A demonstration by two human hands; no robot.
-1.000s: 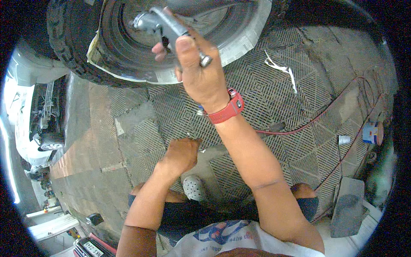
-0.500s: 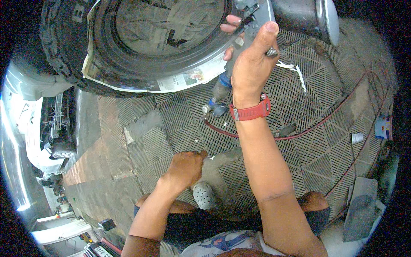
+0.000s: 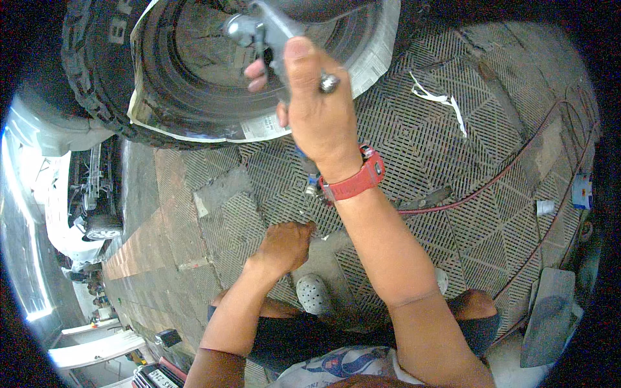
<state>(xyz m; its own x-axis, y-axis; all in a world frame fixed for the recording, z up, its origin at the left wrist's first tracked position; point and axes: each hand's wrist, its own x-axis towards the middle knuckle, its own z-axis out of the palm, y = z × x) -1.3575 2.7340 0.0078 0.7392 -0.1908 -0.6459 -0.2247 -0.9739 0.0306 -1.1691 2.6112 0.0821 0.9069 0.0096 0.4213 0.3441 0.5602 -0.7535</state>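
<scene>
My right hand (image 3: 320,107), with a red watch on its wrist, is wrapped round a metal spray gun (image 3: 277,24). The gun is over the face of a wheel, its dark cup (image 3: 323,9) cut off by the top edge. The wheel's rim (image 3: 194,107) is dark and glossy, with newspaper masking (image 3: 381,61) tucked round it against the black tyre (image 3: 97,84). Newspaper also covers its middle. My left hand (image 3: 286,247) is a closed fist above my left knee, nothing visible in it.
A red air hose (image 3: 475,194) curls over the grated floor mats (image 3: 414,149) at the right. A white strip (image 3: 446,100) lies near the tyre. A small tub (image 3: 581,191) and a grey panel (image 3: 548,317) stand at the far right. A white car (image 3: 68,200) is at the left.
My right hand has swung left with the spray gun, from the wheel's right side to over its face. The fist of my left hand has stayed nearly in place.
</scene>
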